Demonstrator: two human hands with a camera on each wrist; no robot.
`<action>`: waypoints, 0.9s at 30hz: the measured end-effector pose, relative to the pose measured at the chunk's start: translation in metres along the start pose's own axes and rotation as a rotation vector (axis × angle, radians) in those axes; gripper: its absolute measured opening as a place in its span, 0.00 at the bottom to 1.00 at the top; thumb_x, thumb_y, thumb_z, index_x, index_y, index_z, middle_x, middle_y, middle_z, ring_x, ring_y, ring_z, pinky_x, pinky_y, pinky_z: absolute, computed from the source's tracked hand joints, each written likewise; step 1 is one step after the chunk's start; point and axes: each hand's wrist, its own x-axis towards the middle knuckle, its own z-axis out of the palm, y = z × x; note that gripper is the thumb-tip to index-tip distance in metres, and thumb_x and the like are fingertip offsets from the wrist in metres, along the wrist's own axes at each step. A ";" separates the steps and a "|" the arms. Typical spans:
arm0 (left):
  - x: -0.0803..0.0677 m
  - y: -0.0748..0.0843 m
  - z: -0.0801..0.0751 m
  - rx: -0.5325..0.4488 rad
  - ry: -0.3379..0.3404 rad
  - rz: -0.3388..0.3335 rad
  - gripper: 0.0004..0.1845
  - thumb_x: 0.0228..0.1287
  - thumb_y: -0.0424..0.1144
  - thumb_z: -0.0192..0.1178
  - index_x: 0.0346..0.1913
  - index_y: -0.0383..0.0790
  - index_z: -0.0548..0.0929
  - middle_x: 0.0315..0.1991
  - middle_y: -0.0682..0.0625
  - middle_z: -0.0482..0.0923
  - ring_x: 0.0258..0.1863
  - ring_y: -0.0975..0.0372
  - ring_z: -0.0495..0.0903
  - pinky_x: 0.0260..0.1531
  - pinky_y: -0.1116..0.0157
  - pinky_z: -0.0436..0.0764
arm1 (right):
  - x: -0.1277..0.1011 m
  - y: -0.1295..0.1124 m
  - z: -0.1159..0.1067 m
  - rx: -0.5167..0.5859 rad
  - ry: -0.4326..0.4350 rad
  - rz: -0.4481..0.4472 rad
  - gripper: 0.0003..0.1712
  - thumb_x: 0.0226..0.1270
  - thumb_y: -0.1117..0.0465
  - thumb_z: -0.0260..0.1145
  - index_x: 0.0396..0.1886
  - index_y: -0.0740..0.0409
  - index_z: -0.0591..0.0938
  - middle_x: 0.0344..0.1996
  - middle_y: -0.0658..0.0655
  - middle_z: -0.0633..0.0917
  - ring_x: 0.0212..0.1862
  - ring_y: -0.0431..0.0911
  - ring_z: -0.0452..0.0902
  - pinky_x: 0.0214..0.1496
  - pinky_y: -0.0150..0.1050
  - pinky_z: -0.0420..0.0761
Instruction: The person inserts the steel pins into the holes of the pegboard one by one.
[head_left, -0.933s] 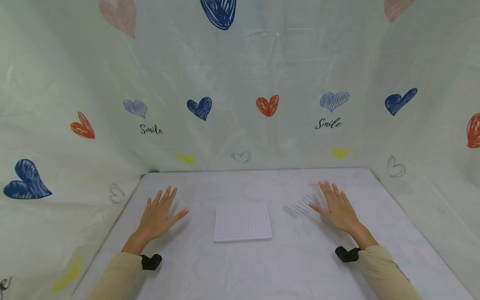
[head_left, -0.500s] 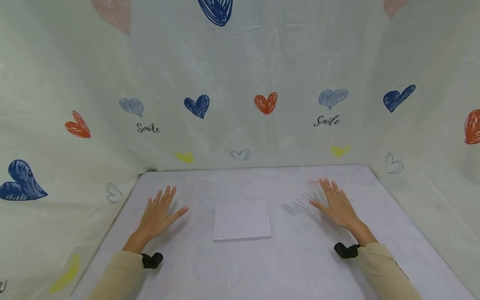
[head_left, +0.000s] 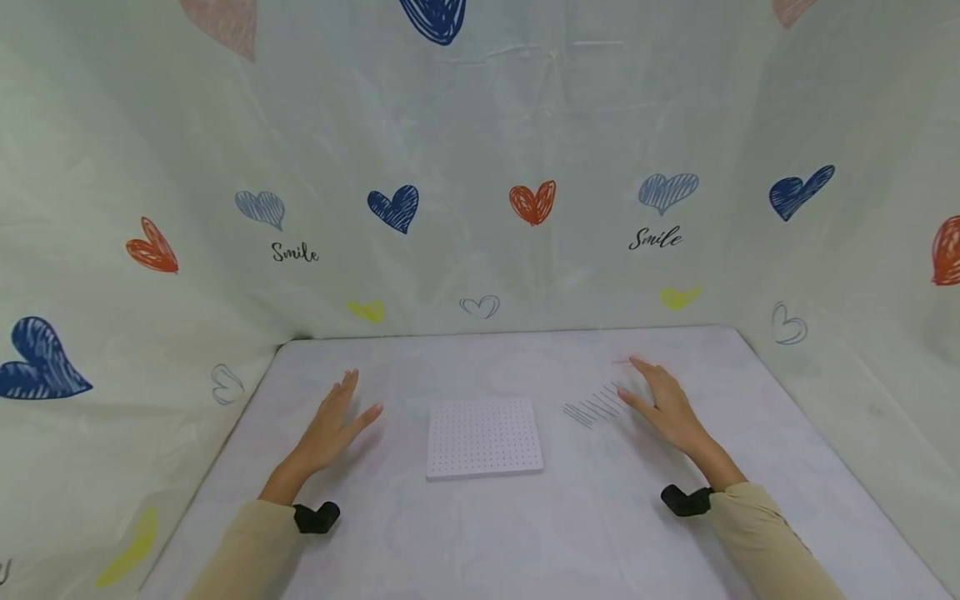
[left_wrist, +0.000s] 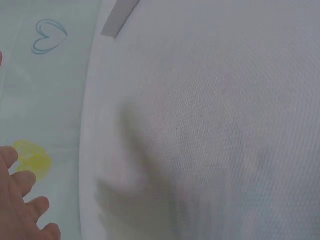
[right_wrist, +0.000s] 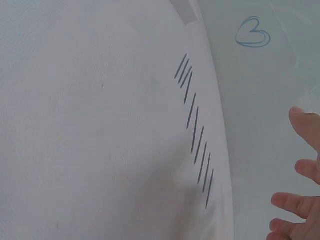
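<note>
A white square board [head_left: 485, 439] with a grid of small holes lies flat on the white table. To its left, my left hand [head_left: 327, 429] hovers over the table, fingers extended and thumb apart, holding nothing. My right hand [head_left: 670, 408] is raised on the other side, thumb spread from the fingers, also holding nothing. By its thumb, several thin dark slanted lines [head_left: 592, 406] run in a row on the tabletop; the right wrist view shows these dark lines [right_wrist: 195, 125] closer. Whether they are loose pins or printed marks I cannot tell.
The white table [head_left: 480, 542] has its far edge against a pale curtain [head_left: 465, 125] printed with hearts and "Smile". Curtain also hangs along both sides. Each wrist carries a black camera mount [head_left: 317, 517]. A faint reddish line [head_left: 622, 361] shows near the right fingertips.
Both hands have turned so that their spread fingers now line up more closely and the palms face inward. The board and the dark lines have stayed in place; the head view has shifted slightly.
</note>
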 end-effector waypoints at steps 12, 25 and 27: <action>0.003 0.008 0.025 -0.225 0.031 -0.016 0.46 0.75 0.56 0.53 0.78 0.29 0.44 0.78 0.32 0.41 0.76 0.39 0.40 0.71 0.39 0.43 | 0.007 -0.010 0.019 0.107 0.103 -0.023 0.27 0.69 0.60 0.67 0.65 0.68 0.76 0.42 0.67 0.80 0.42 0.58 0.71 0.41 0.45 0.68; 0.017 0.025 0.048 -0.418 0.009 -0.043 0.41 0.76 0.51 0.52 0.79 0.33 0.49 0.78 0.36 0.47 0.75 0.42 0.49 0.73 0.46 0.50 | 0.012 -0.018 0.050 0.270 0.145 0.149 0.16 0.64 0.62 0.73 0.49 0.64 0.87 0.32 0.55 0.82 0.32 0.43 0.67 0.31 0.33 0.66; 0.018 0.027 0.051 -0.444 0.023 -0.041 0.39 0.77 0.49 0.52 0.78 0.31 0.50 0.77 0.34 0.49 0.74 0.40 0.52 0.72 0.46 0.52 | 0.013 -0.019 0.055 0.291 0.147 0.183 0.14 0.63 0.62 0.73 0.45 0.65 0.88 0.32 0.56 0.83 0.31 0.43 0.67 0.29 0.33 0.66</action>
